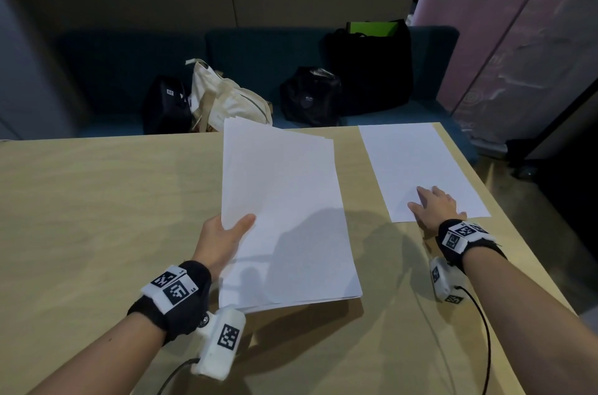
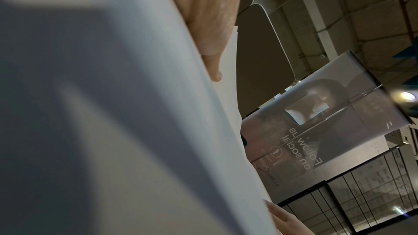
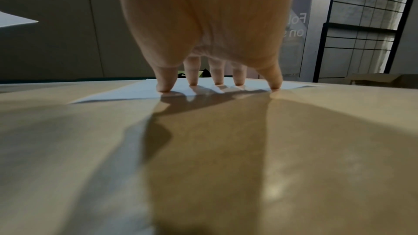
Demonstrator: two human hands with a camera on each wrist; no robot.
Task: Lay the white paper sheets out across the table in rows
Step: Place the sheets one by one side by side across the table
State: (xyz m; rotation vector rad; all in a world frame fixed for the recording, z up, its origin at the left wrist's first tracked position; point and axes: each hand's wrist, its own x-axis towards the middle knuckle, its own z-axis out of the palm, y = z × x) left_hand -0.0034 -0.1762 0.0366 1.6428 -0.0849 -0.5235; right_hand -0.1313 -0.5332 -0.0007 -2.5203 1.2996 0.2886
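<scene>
My left hand (image 1: 226, 233) grips a stack of white paper sheets (image 1: 284, 213) by its left edge, thumb on top, and holds it tilted above the wooden table (image 1: 97, 200). In the left wrist view the stack (image 2: 113, 113) fills most of the picture, with the thumb (image 2: 212, 45) pressed on it. One single white sheet (image 1: 417, 161) lies flat at the table's far right corner. My right hand (image 1: 433, 203) rests on that sheet's near edge with spread, straight fingers; the right wrist view shows the fingertips (image 3: 192, 83) touching the sheet (image 3: 140, 92).
The table's right edge (image 1: 504, 223) runs close beside the single sheet. Behind the table a dark bench holds a cream tote bag (image 1: 223, 97) and black bags (image 1: 310, 97). Bare tabletop stretches to the left and in front.
</scene>
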